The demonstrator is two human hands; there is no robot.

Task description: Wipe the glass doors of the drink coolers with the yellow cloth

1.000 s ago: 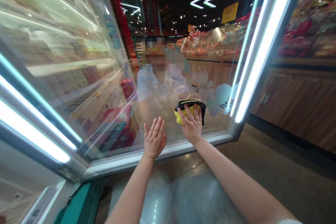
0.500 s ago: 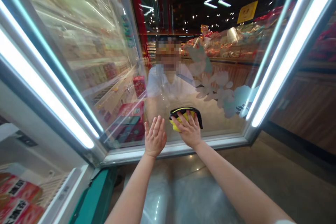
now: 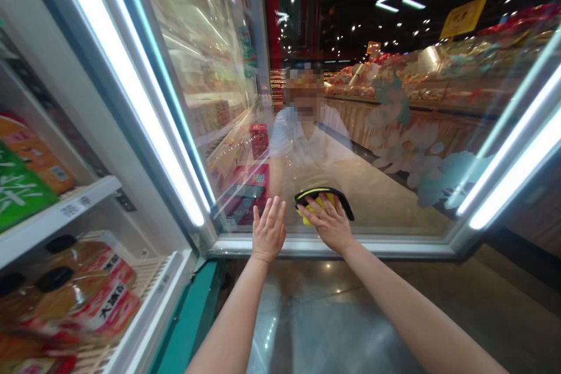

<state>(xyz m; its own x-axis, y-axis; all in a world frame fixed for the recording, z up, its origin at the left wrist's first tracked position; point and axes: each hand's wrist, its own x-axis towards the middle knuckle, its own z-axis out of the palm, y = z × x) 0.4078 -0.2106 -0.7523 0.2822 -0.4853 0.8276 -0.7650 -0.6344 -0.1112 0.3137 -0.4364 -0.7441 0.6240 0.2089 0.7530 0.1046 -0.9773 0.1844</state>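
Observation:
A glass door (image 3: 394, 216) in a pale metal frame stands before me. Against its lower middle, my right hand (image 3: 331, 225) presses a folded yellow and black cleaning cloth (image 3: 346, 201), fingers spread over it. My left hand (image 3: 268, 234) is to the left of the cloth, open and flat, palm toward the glass near the bottom rail (image 3: 385, 247); whether it touches the pane I cannot tell. Pale flower decals (image 3: 416, 152) mark the right part of the glass. A person in a light shirt (image 3: 307, 140) shows as a reflection in the pane.
Bright light strips (image 3: 131, 87) run along both door sides. At left, an open cooler holds bottles with black caps (image 3: 79, 298) and a green package (image 3: 21, 187) on shelves (image 3: 61, 210). Polished floor (image 3: 333, 315) lies below. A yellow sign (image 3: 463, 17) appears through or in the glass.
My view has turned left, so the door sits further right and more cooler shelf shows. My right hand and the cloth remain low on the glass; the left hand stays flat.

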